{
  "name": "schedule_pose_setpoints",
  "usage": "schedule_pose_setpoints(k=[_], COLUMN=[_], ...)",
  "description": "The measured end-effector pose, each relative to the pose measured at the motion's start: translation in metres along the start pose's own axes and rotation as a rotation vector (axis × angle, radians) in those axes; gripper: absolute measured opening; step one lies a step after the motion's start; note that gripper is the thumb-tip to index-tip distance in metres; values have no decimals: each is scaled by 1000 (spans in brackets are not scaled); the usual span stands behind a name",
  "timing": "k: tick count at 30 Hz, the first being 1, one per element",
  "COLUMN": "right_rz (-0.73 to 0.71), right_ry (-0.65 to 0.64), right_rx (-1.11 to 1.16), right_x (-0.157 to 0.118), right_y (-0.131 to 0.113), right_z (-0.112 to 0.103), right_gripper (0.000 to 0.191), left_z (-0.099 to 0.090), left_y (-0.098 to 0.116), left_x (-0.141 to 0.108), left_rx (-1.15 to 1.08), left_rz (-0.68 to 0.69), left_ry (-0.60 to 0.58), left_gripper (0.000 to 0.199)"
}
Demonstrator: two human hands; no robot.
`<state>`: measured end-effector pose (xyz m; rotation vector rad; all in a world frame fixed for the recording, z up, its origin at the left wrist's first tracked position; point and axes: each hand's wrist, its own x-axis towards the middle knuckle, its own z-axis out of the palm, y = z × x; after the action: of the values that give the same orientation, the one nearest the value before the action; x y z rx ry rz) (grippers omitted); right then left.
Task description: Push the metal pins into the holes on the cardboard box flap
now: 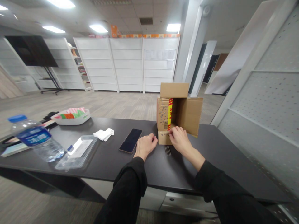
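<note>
A cardboard box (162,115) stands on the dark table with its opening facing me and its flaps spread. The front flap (163,139) hangs down to the tabletop and carries a row of small dark marks or holes. My right hand (181,140) is at this flap, its fingers pinched together; whatever lies between the fingertips is hidden. My left hand (146,145) rests curled on the table left of the flap, with nothing visible in it. Several thin metal rods (167,150) lie side by side before the flap. Beside my left hand lies a black phone (131,141).
Left of the phone are white tissues (104,134) and a clear plastic case (78,152). A water bottle (37,138) tilts at the left, with a white basket (71,117) behind it. A perforated panel (268,109) rises along the right side.
</note>
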<state>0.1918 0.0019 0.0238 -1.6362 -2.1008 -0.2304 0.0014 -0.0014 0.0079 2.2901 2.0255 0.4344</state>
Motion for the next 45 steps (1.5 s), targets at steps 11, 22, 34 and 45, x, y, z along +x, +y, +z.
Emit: schedule_pose_setpoints(k=[11,22,34,45], right_rz=[-12,-144,-215,-247], right_ry=[3,-6,-48,-108], right_rx=[361,459,446,458], right_x=[-19,-73,-84,-82], right_y=[1,12,13,13], right_z=[-19,-6,-2,2], right_gripper=[8,11,16,16], left_z=[5,4,2,4], left_y=[-3,-2,-2,-2], left_x=[1,1,1,1], left_rx=[7,17,0,9], left_rz=[24,26,19,33], left_ry=[29,29,16,40], left_gripper=[37,36,37,36])
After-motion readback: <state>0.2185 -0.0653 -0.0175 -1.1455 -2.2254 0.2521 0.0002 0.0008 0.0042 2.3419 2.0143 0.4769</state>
